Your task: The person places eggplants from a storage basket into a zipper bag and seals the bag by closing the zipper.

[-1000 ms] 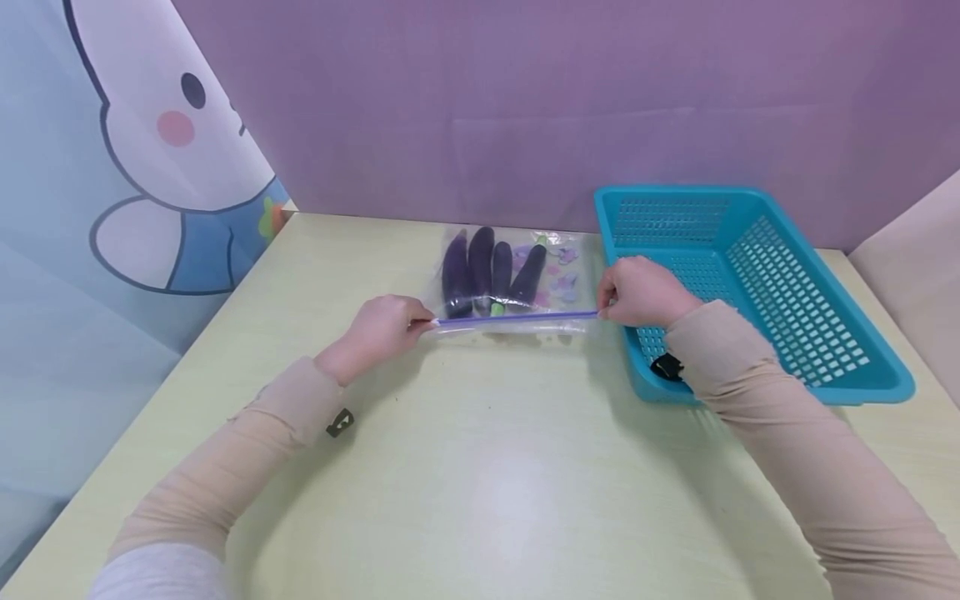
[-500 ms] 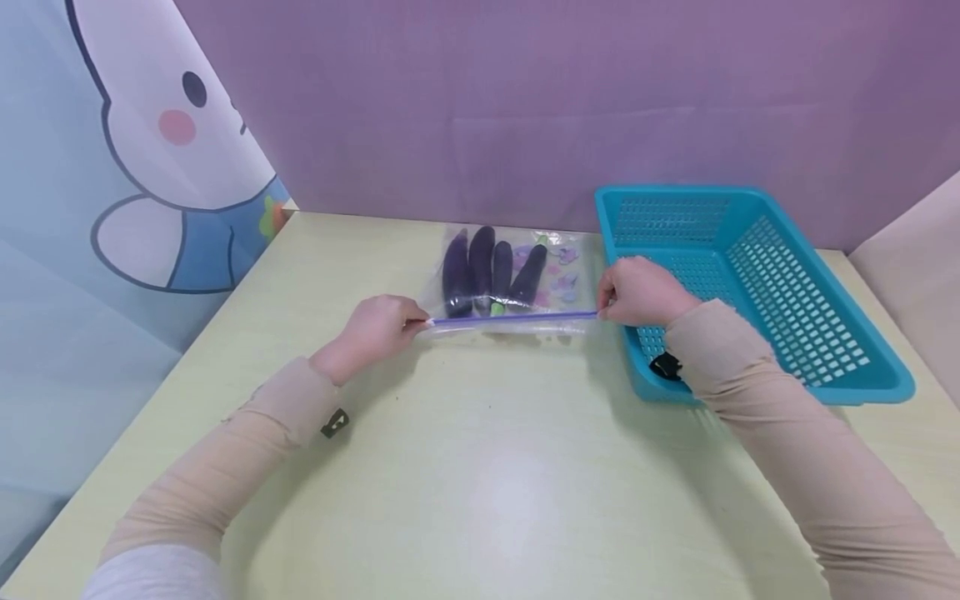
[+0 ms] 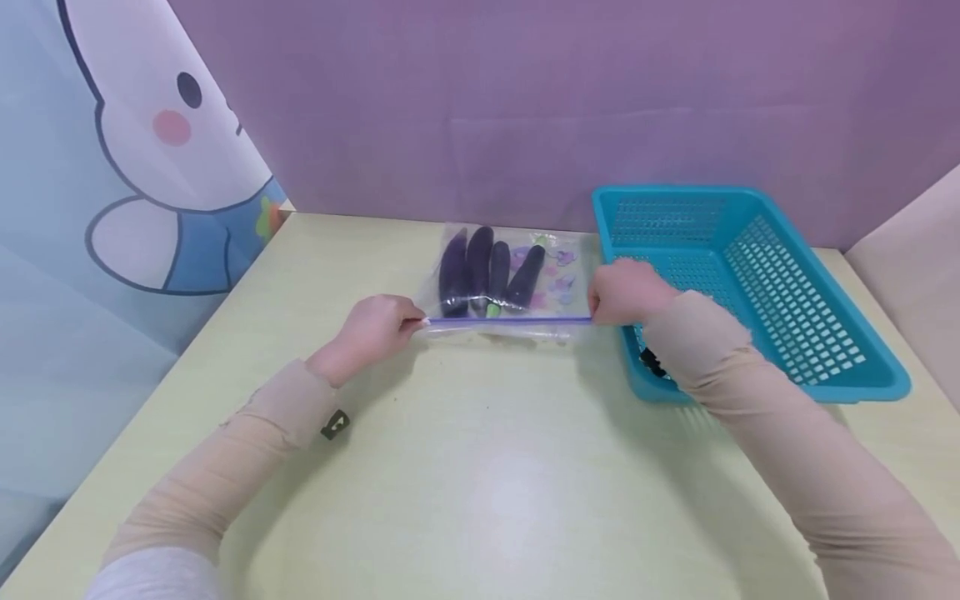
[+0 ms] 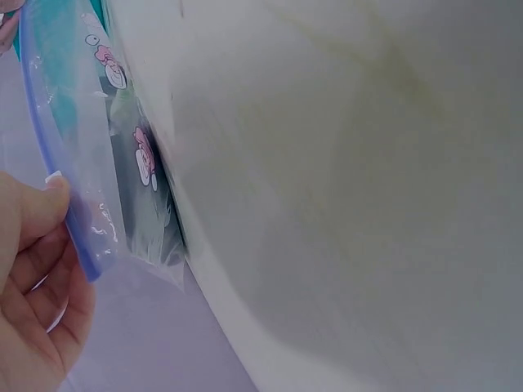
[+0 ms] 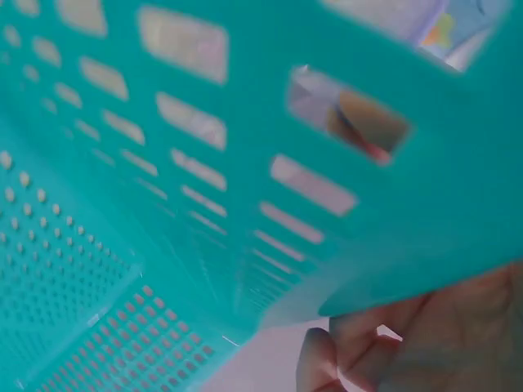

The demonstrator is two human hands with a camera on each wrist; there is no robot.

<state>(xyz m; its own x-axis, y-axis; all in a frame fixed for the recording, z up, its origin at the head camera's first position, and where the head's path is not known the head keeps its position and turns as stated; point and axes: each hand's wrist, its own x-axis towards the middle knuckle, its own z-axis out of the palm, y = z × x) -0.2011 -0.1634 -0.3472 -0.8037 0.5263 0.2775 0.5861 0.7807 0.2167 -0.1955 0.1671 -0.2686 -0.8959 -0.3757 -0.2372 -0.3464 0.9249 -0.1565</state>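
Note:
A clear zip bag (image 3: 566, 287) with a purple zip strip and printed pictures lies at the back of the table. Several dark eggplants (image 3: 480, 265) show inside it, side by side. My left hand (image 3: 372, 332) pinches the left end of the strip; in the left wrist view the thumb presses beside a small white slider (image 4: 54, 176) and the fingers curl behind. My right hand (image 3: 628, 292) grips the strip's right end, its fingertips hidden in the head view. In the right wrist view the basket wall covers most of that hand.
A turquoise basket (image 3: 840, 308) with slotted walls stands at the right, under my right wrist. Behind the table hangs a purple cloth (image 3: 465, 117); a blue cloth with a cartoon figure (image 3: 195, 158) hangs at the left. The pale tabletop (image 3: 487, 467) stretches in front.
My left hand has shifted slightly left along with the strip's end. My right hand has moved a little left and its fingers are tucked in more. The eggplants lie as before.

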